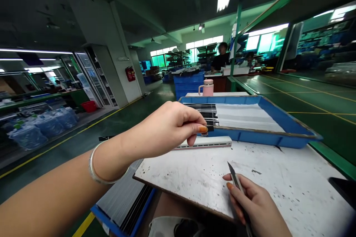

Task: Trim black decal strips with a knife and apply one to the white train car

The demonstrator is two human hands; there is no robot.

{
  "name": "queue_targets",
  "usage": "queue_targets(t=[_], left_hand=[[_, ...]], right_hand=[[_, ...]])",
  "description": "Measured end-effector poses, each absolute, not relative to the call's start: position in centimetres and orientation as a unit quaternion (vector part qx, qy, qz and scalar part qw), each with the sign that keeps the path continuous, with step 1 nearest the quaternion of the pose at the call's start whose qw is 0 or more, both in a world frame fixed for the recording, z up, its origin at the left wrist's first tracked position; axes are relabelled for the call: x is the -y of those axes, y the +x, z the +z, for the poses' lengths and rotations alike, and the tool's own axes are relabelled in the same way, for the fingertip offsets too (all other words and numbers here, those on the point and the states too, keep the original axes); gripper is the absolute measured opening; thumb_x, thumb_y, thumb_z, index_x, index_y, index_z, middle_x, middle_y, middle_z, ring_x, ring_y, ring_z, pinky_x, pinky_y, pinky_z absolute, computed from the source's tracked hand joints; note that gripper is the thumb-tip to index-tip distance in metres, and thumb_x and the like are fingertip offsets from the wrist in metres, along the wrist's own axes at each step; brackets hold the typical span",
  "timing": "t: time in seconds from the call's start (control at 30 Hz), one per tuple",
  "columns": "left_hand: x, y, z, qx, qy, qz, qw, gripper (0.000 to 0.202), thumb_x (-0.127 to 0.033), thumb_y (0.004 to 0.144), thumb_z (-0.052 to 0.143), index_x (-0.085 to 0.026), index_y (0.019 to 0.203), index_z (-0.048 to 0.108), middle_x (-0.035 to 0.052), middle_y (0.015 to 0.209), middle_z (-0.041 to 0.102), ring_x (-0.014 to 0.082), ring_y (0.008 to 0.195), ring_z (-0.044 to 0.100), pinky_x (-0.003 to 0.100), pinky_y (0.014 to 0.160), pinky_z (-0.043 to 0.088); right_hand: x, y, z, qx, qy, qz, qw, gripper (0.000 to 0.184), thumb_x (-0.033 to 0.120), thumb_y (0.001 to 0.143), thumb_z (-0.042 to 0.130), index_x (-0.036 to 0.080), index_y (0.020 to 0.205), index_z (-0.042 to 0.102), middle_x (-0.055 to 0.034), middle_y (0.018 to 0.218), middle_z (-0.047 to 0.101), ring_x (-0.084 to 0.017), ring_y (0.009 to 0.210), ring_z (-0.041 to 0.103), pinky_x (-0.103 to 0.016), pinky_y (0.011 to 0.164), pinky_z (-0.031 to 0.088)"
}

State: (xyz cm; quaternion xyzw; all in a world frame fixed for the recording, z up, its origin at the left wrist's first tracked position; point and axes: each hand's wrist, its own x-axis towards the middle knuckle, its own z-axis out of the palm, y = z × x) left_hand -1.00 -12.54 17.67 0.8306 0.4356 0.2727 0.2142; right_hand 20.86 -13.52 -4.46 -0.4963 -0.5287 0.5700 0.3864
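My left hand (180,124) reaches across the white worktable, thumb and fingers pinched on a small black piece (210,128). A black end (106,138) also shows left of my forearm; whether both belong to one long strip is hidden by my arm. In my right hand (250,200) is a craft knife (234,176), its pointed blade tilted up and away over the tabletop. Below my left hand lies a long white slotted bar (214,142). Just behind it stands a blue tray (292,141) with black strips (203,109) and white sheets (244,113).
The white tabletop (194,177) is speckled with black marks. A second blue tray (107,220) of strips sits lower left. A pink mug (208,88) stands behind the large tray. A dark object (340,190) lies at the right edge. A person (221,59) is in the background.
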Motion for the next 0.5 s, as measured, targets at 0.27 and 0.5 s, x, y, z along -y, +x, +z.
queue_targets(t=[0.27,0.5], left_hand=[[12.18,-0.92,17.98,-0.443,0.831,0.272,0.196,0.027,-0.021,0.091,0.057,-0.016,0.071,0.075,0.0037,0.056,0.067,0.014,0.047,0.055,0.022,0.046,0.035],[11.75,-1.17,17.79,-0.457,0.812,0.263,0.249,0.029,-0.025,0.092,0.055,-0.017,0.07,0.072,0.002,0.052,0.062,0.0128,0.045,0.051,0.021,0.045,0.038]], right_hand=[[13.4,20.62,-4.47,0.522,-0.495,0.584,0.377,0.064,0.071,0.087,0.055,0.016,0.119,0.051,0.0072,0.054,0.045,-0.014,0.049,0.041,-0.027,0.05,0.032],[13.31,20.7,-4.84,0.522,-0.499,0.586,0.367,0.071,0.073,0.088,0.052,0.014,0.126,0.045,0.0079,0.052,0.044,-0.013,0.048,0.038,-0.028,0.051,0.03]])
